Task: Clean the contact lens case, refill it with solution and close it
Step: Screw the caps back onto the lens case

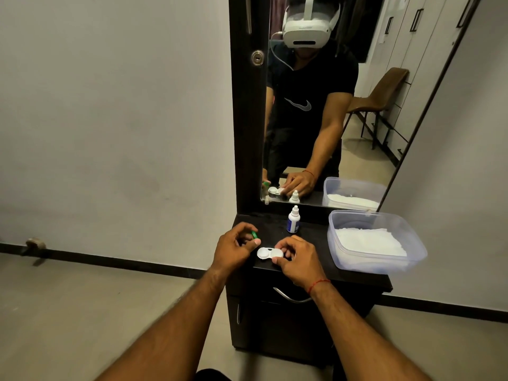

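A white contact lens case (266, 253) lies on the dark cabinet top (275, 224), its left well uncovered. My right hand (298, 258) grips the case's right end with thumb and fingers and hides that side. My left hand (233, 250) is just left of the case, fingers curled around a small green cap (254, 234). A small white solution bottle (293, 219) with a blue label stands upright behind the case, capped.
A clear plastic tub (376, 242) holding white tissue sits on the right part of the cabinet top. A tall mirror (330, 105) rises behind it. A drawer handle (290, 296) sticks out below the front edge. The wall is on the left.
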